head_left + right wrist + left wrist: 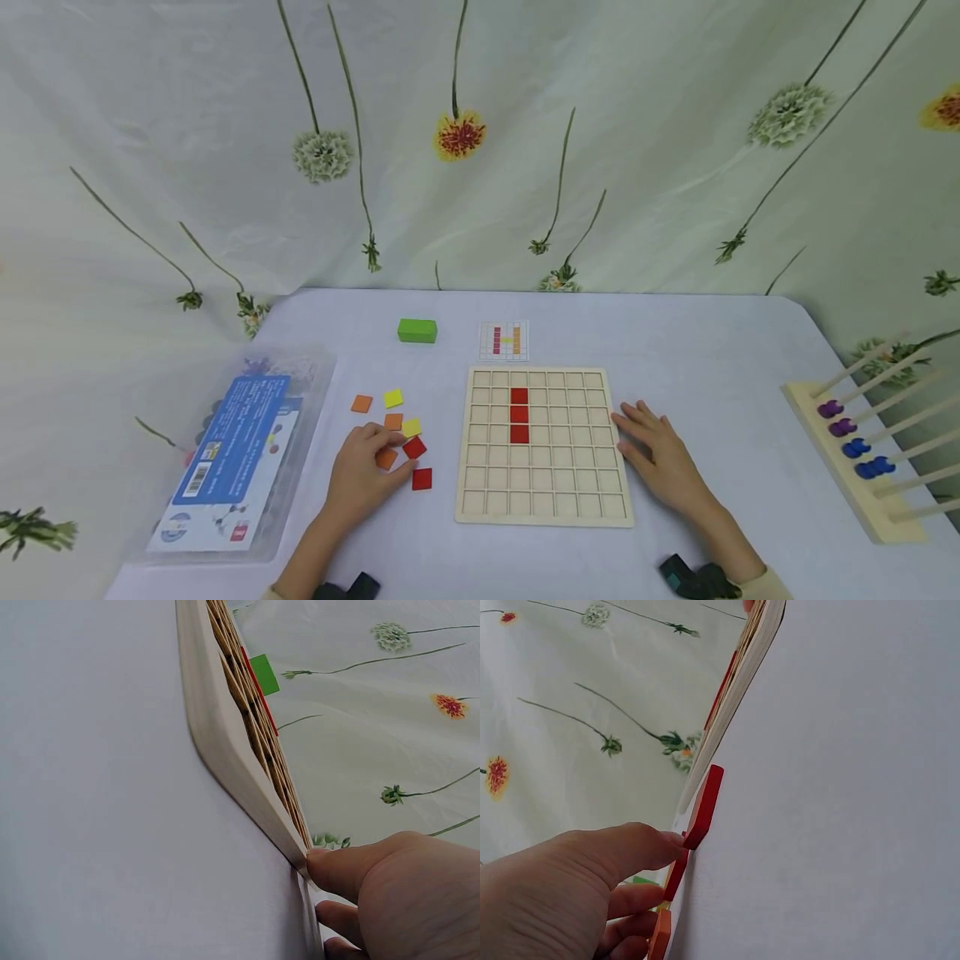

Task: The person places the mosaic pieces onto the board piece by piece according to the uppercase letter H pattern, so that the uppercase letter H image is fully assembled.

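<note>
My left hand (362,475) is low over a group of small square tiles. Its thumb and index finger pinch a red tile (414,447) at its edges, the tile lying between them in the left wrist view too. Another red tile (422,479) lies just beyond the thumb. Orange tiles (386,457) and yellow tiles (411,427) surround the fingers. At the wooden grid board (542,523), my right hand (663,458) rests its thumb and fingertips along the right edge. Three red tiles (519,414) stand in a column within the board's upper part.
Behind the board lies a pattern card (505,341), with a green block (417,331) to its left. A clear plastic case (318,433) with a blue-and-white label is at the left. The wooden bead rack (855,467) stands at the right edge.
</note>
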`<move>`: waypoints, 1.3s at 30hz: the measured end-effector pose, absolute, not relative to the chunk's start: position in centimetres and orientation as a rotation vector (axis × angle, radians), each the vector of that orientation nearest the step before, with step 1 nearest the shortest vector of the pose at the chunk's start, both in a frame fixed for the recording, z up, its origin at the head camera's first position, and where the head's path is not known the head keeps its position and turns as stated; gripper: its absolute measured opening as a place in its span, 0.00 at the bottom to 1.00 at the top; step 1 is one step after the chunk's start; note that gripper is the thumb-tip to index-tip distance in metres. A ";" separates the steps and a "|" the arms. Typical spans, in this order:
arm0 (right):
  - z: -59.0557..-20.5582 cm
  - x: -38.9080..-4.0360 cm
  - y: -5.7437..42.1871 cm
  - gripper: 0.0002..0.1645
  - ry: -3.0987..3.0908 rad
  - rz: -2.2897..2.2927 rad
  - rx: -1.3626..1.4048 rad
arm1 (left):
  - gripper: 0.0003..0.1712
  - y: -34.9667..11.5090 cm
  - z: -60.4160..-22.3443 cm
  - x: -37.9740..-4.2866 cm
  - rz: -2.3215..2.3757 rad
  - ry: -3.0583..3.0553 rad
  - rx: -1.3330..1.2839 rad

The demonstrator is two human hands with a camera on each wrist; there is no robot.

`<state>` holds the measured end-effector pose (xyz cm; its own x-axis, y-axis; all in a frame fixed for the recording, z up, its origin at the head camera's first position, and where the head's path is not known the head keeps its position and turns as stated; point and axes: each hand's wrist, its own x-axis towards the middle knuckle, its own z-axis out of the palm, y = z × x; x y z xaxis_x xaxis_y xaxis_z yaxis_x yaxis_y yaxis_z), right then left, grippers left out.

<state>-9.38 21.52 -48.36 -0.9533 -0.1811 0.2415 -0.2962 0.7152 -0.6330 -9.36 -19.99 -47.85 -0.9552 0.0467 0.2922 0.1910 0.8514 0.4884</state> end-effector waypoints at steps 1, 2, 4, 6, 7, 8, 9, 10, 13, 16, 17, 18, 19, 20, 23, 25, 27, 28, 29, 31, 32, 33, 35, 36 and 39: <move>-48.4 -9.4 21.5 0.26 -2.754 1.059 0.387 | 0.18 -20.0 -47.9 -9.4 -0.754 -2.756 -0.185; -48.4 -9.3 21.5 0.26 -2.750 1.060 0.389 | 0.19 -20.0 -47.9 -9.4 -0.744 -2.753 -0.193; -48.4 -9.3 21.5 0.26 -2.741 1.057 0.395 | 0.19 -19.9 -48.0 -9.4 -0.732 -2.744 -0.203; -48.4 -9.3 21.5 0.26 -2.734 1.056 0.398 | 0.19 -19.9 -48.1 -9.4 -0.728 -2.735 -0.212; -48.4 -9.3 21.5 0.26 -2.730 1.059 0.400 | 0.19 -19.9 -48.1 -9.4 -0.730 -2.733 -0.211; -48.4 -9.3 21.5 0.26 -2.730 1.061 0.400 | 0.19 -19.9 -48.1 -9.4 -0.734 -2.730 -0.211; -48.4 -9.3 21.5 0.26 -2.731 1.061 0.400 | 0.19 -19.9 -48.1 -9.4 -0.738 -2.728 -0.208; -48.4 -9.3 21.5 0.26 -2.731 1.064 0.399 | 0.19 -19.9 -48.2 -9.4 -0.739 -2.727 -0.207; -48.3 -9.3 21.5 0.26 -2.746 1.076 0.386 | 0.19 -20.0 -48.2 -9.3 -0.752 -2.725 -0.200; -48.2 -9.3 21.4 0.25 -2.757 1.081 0.377 | 0.19 -20.0 -48.4 -9.3 -0.758 -2.727 -0.189; -48.2 -9.3 21.4 0.25 -2.761 1.083 0.374 | 0.19 -20.1 -48.5 -9.3 -0.764 -2.727 -0.184; -48.2 -9.3 21.4 0.25 -2.762 1.082 0.374 | 0.19 -20.1 -48.5 -9.3 -0.766 -2.730 -0.178; -48.2 -9.3 21.4 0.25 -2.759 1.083 0.376 | 0.19 -20.1 -48.6 -9.3 -0.769 -2.729 -0.175; -48.2 -9.3 21.4 0.25 -2.756 1.082 0.379 | 0.19 -20.1 -48.6 -9.3 -0.773 -2.729 -0.173; -48.3 -9.3 21.4 0.26 -2.753 1.081 0.384 | 0.19 -20.1 -48.6 -9.3 -0.783 -2.729 -0.166; -48.3 -9.3 21.4 0.26 -2.748 1.078 0.391 | 0.18 -20.1 -48.5 -9.3 -0.787 -2.731 -0.159; -48.3 -9.3 21.4 0.26 -2.748 1.079 0.392 | 0.18 -20.1 -48.5 -9.3 -0.791 -2.730 -0.157; -48.3 -9.3 21.5 0.26 -2.749 1.080 0.391 | 0.18 -20.1 -48.5 -9.3 -0.794 -2.728 -0.157; -48.2 -9.3 21.5 0.26 -2.750 1.080 0.390 | 0.18 -20.1 -48.4 -9.4 -0.800 -2.725 -0.157; -48.2 -9.3 21.5 0.26 -2.753 1.081 0.386 | 0.18 -20.0 -48.4 -9.4 -0.808 -2.721 -0.158; -48.2 -9.3 21.5 0.26 -2.754 1.080 0.385 | 0.18 -20.0 -48.4 -9.4 -0.812 -2.718 -0.159; -48.2 -9.3 21.5 0.26 -2.755 1.080 0.384 | 0.18 -20.0 -48.4 -9.4 -0.817 -2.714 -0.160; -48.2 -9.3 21.5 0.26 -2.757 1.078 0.382 | 0.18 -20.0 -48.5 -9.4 -0.822 -2.709 -0.161; -48.2 -9.3 21.5 0.26 -2.755 1.075 0.383 | 0.18 -20.1 -48.5 -9.4 -0.824 -2.708 -0.159; -48.2 -9.3 21.5 0.26 -2.747 1.074 0.385 | 0.17 -20.1 -48.5 -9.4 -0.829 -2.705 -0.161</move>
<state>-9.26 21.47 -48.23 -0.9529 -0.1771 0.2463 -0.2971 0.7077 -0.6409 -9.42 -20.08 -48.51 -0.9466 0.0173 0.3219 0.1947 0.8266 0.5280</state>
